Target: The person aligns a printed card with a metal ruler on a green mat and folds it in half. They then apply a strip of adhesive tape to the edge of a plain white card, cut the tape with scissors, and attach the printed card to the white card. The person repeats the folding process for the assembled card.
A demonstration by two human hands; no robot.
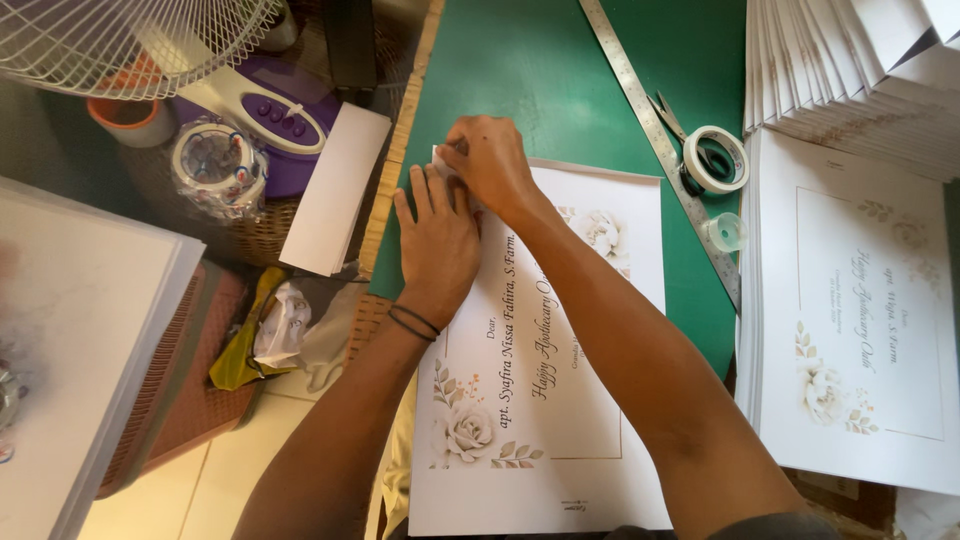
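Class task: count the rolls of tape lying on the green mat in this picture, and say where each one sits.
2. A large white tape roll lies over the scissors beside the metal ruler; a small clear roll sits just below it, near the stacked printed sheets. Others may be hidden.

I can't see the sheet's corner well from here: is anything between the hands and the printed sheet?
Nothing visible. The left hand lies flat on the printed sheet, and the right hand pinches its top left corner on the green mat. The ruler, tape roll and scissors lie apart, to the right.
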